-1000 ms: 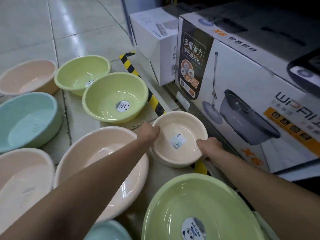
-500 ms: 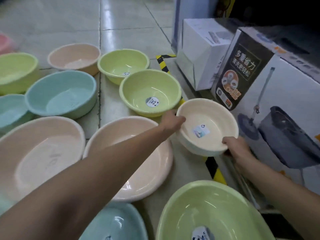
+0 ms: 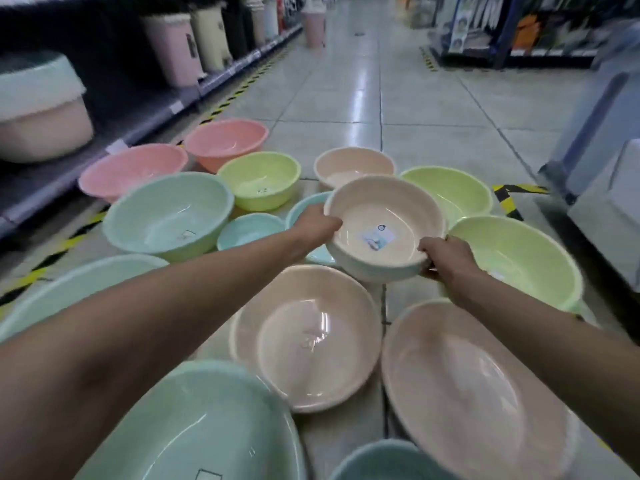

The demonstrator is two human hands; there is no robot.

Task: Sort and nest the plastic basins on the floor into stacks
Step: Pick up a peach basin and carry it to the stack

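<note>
Left hand (image 3: 317, 223), right hand (image 3: 446, 259): fingers (image 3: 426, 250) curled over opposite rim sides of small cream basin (image 3: 384, 202), gripping it clear of floor (image 3: 346, 109). Label sticker (image 3: 379, 235) inside basin, between fingers. Larger beige basin (image 3: 306, 337) on floor just below fingers. Green basin (image 3: 519, 265) right of right fingers. Small blue basin (image 3: 249, 230) left of left fingers.

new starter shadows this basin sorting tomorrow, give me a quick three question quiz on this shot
1. True or false: the left hand alone holds the small cream round plastic basin, and the right hand is free.
2. How many salmon-pink round plastic basins are in view?
3. Which hand grips the held basin's rim on the pink basins' side? A left hand B right hand
Key: 1 false, both hands grip its rim; 2 two; 3 A.
</note>
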